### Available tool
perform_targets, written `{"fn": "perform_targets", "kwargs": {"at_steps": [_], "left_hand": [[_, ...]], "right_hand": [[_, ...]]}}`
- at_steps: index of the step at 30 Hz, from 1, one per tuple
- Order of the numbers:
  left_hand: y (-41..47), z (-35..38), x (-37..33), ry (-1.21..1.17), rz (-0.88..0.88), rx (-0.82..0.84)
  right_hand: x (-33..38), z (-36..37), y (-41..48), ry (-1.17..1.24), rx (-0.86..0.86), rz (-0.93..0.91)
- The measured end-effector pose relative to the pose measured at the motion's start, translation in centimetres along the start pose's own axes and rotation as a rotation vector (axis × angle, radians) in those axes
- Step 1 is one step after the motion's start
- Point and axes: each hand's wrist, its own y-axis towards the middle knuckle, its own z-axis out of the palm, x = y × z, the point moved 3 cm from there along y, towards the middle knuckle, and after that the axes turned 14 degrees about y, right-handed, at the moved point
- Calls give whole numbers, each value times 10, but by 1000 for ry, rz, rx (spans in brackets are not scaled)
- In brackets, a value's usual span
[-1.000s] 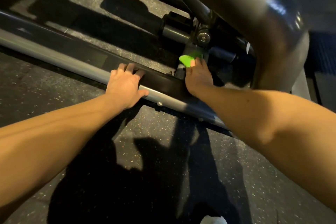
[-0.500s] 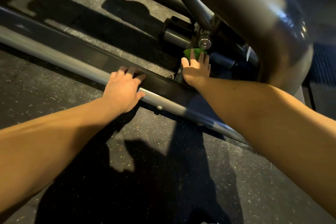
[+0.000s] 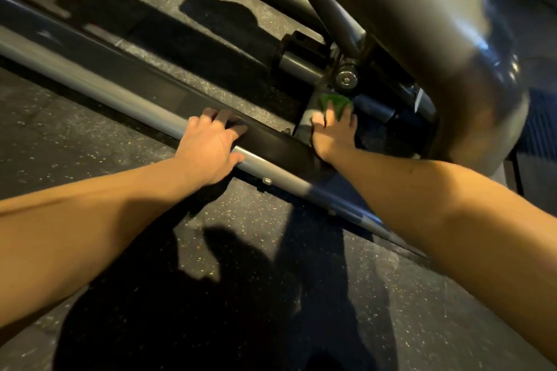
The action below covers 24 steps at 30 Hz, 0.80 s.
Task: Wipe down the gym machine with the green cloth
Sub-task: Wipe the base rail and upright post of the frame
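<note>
- Beyond the right hand (image 3: 333, 132), spread fingers press the green cloth (image 3: 334, 102) flat against the gym machine (image 3: 422, 39) at its dark lower joint, just below the round pivot bolt (image 3: 346, 80).
- Nearer, the left hand (image 3: 211, 149) rests flat on the floor rail (image 3: 120, 95), holding nothing, apparently bracing.
- Wiping looks under way at this joint; the next move calls for working soft cloth around hard, glossy metal and tight recesses.

1. Left hand (image 3: 211, 147) is bare; left forearm (image 3: 105, 220) is bare too, uncovered as far as the edge of view;
2. Right hand (image 3: 333, 135) is bare; right forearm (image 3: 452, 220) is likewise bare, with one small dark speck near the wrist.
</note>
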Motion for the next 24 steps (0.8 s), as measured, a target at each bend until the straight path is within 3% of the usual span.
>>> {"fn": "perform_targets", "kwargs": {"at_steps": [4, 8, 13, 19, 24], "left_hand": [[3, 1, 2, 22, -22, 17], [5, 0, 4, 30, -11, 44], [8, -1, 4, 13, -4, 51], [5, 2, 4, -4, -11, 45], [5, -3, 4, 2, 12, 54]], "right_hand": [[1, 0, -4, 217, -54, 188], [-5, 13, -56, -49, -60, 137], [5, 4, -29, -101, -23, 113], [32, 3, 15, -57, -17, -105], [33, 24, -43, -118, -2, -364]]}}
